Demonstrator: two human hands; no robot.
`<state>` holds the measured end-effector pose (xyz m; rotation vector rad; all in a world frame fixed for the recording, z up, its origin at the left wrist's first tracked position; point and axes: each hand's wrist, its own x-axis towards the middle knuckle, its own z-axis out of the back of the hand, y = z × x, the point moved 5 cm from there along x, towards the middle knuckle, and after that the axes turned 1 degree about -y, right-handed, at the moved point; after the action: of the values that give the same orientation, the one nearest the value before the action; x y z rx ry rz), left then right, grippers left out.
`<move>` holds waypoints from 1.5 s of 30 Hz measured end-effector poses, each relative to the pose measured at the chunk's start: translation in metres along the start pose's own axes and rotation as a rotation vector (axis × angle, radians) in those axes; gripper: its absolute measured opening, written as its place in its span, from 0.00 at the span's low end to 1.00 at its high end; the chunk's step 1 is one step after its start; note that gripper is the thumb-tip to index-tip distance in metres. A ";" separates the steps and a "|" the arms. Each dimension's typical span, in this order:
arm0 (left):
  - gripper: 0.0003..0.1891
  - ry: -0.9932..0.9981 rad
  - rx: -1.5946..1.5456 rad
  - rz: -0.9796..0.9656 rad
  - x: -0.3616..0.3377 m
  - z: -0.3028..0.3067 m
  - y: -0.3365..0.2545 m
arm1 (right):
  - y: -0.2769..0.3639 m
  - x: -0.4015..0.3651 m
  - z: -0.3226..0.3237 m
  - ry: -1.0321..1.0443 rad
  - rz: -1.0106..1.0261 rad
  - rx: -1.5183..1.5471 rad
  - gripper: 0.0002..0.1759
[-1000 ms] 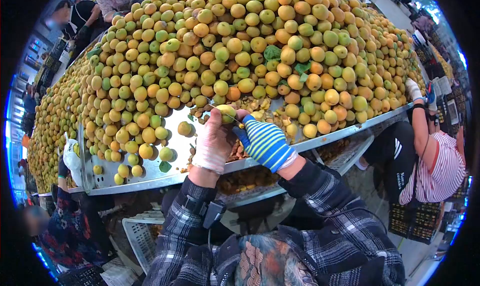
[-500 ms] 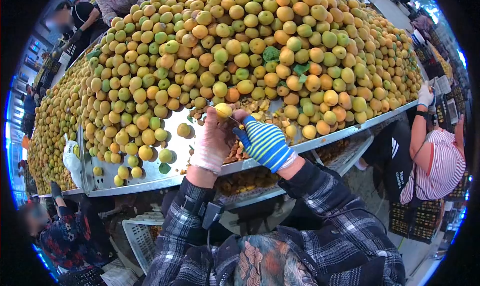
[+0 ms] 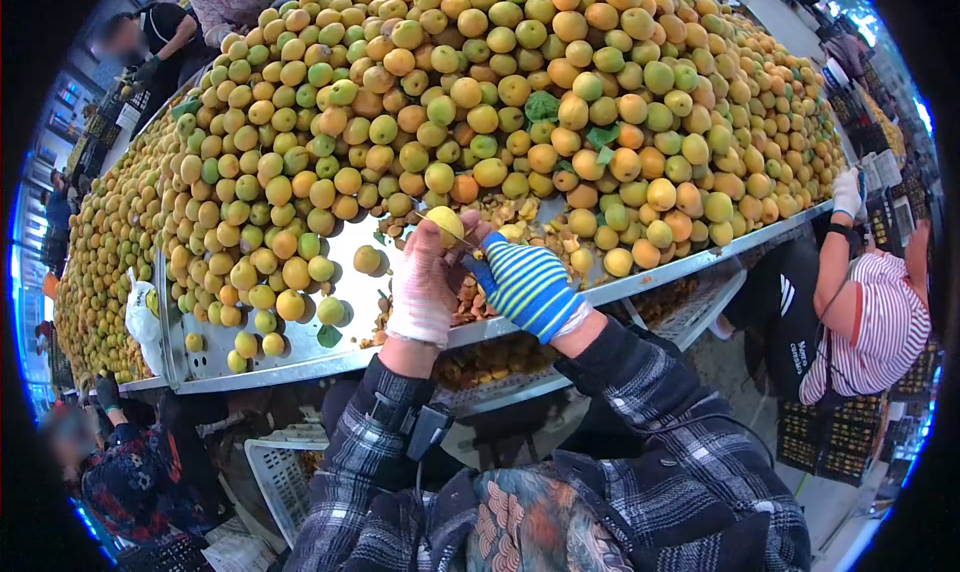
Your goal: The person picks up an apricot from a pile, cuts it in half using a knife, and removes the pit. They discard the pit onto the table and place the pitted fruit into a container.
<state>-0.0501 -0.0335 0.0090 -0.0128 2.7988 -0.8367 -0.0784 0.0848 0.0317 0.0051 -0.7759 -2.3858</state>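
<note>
My left hand (image 3: 419, 290), in a pale pink-and-white glove with bare fingertips, is closed around a yellow apricot (image 3: 444, 226) whose surface looks pale and peeled. My right hand (image 3: 527, 284), in a blue, yellow and white striped glove, is closed on a small knife (image 3: 466, 240). Its thin blade lies against the apricot; the handle is mostly hidden by my fingers. Both hands meet over the near edge of the metal table (image 3: 262, 366). Brown peel scraps (image 3: 474, 307) lie beneath and beside them.
A large heap of apricots (image 3: 480, 92) covers the table, with a few green leaves (image 3: 541, 108). Plastic crates (image 3: 270, 482) stand below. A white plastic bag (image 3: 143, 322) hangs at left. Other people work around the table, one in a striped shirt (image 3: 880, 312) at right.
My left hand has turned slightly and shifted a little right, with the apricot rotated and more of its pale side showing. My right hand has moved only slightly.
</note>
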 end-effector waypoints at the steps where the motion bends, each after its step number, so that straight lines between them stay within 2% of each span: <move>1: 0.25 0.001 0.002 0.000 0.000 0.000 0.000 | -0.002 0.000 -0.002 -0.006 0.002 -0.004 0.16; 4: 0.25 0.009 -0.003 0.026 0.000 -0.004 0.003 | -0.002 -0.001 -0.001 0.017 -0.018 -0.003 0.17; 6: 0.26 0.000 0.019 -0.137 0.000 -0.006 -0.001 | -0.002 -0.001 -0.002 0.028 -0.028 -0.001 0.17; 7: 0.26 -0.001 0.019 -0.137 -0.001 -0.005 0.002 | -0.001 -0.001 -0.002 0.027 -0.035 0.004 0.17; 9: 0.25 -0.083 0.205 -0.263 -0.002 0.000 0.001 | 0.000 -0.001 -0.001 0.020 -0.045 0.011 0.16; 14: 0.27 -0.068 0.394 -0.302 -0.004 -0.001 -0.003 | 0.001 -0.001 0.005 0.053 -0.027 0.049 0.16; 16: 0.25 0.000 0.096 -0.111 0.000 -0.002 0.003 | 0.000 -0.001 0.009 0.043 -0.037 0.052 0.17; 17: 0.25 0.003 0.098 -0.108 0.001 0.000 0.003 | -0.002 0.000 0.011 0.031 -0.050 0.053 0.17; 19: 0.27 -0.054 0.180 0.053 0.004 0.008 0.012 | -0.004 -0.001 0.009 0.052 -0.058 0.034 0.19; 21: 0.27 -0.098 0.154 0.071 0.005 0.014 0.015 | -0.007 -0.001 0.003 0.042 -0.059 0.029 0.19; 24: 0.28 -0.109 0.301 -0.147 0.003 0.006 0.005 | -0.005 -0.001 0.002 0.067 -0.093 0.040 0.18; 25: 0.28 -0.107 0.304 -0.143 0.002 0.005 0.006 | -0.004 -0.001 0.001 0.082 -0.113 0.053 0.18; 27: 0.27 -0.160 0.545 -0.335 -0.003 0.000 -0.004 | -0.007 -0.001 -0.006 0.036 -0.087 0.088 0.19; 29: 0.24 -0.185 0.560 -0.337 -0.007 -0.005 -0.007 | -0.008 -0.001 -0.010 0.069 -0.120 0.153 0.20; 33: 0.20 -0.192 0.684 -0.355 -0.011 -0.014 -0.013 | -0.005 -0.004 -0.009 -0.019 -0.086 0.352 0.19; 35: 0.18 -0.181 0.713 -0.355 -0.011 -0.017 -0.013 | -0.008 -0.006 -0.018 0.019 -0.121 0.361 0.18; 38: 0.15 -0.228 0.738 -0.339 -0.010 -0.014 -0.009 | -0.001 -0.008 -0.025 -0.042 -0.076 0.715 0.14; 39: 0.14 -0.239 0.831 -0.383 -0.009 -0.013 -0.010 | 0.004 -0.010 -0.021 -0.024 -0.078 0.651 0.15; 40: 0.13 -0.250 0.924 -0.429 -0.008 -0.012 -0.010 | 0.003 -0.011 -0.023 0.009 -0.131 0.745 0.15; 44: 0.14 -0.224 0.954 -0.439 -0.010 -0.015 -0.007 | 0.000 -0.017 -0.041 0.117 -0.253 0.952 0.15; 45: 0.14 -0.179 0.849 -0.426 -0.008 -0.013 -0.004 | 0.004 -0.017 -0.036 0.114 -0.258 0.953 0.15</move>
<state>-0.0448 -0.0291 0.0231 -0.5210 2.0912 -1.9342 -0.0563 0.0730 0.0012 0.6496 -1.8518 -1.9773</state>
